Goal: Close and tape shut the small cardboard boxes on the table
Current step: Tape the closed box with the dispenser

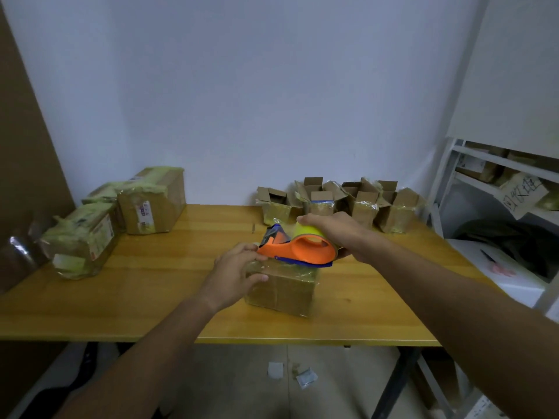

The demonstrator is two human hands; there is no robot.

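Left hand (pixel 234 275) steadies the small box (pixel 282 285) mid-table, fingers curled over its near top edge. Right hand (pixel 331 234) grips the tape dispenser (pixel 298 247) resting on the box top. Box looks light, thin-walled; hold by corners.

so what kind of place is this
Probably a small parcel-packing room: taped boxes with shipping labels on a wooden table, open small boxes waiting at the back, and a shelf holding more parcels.
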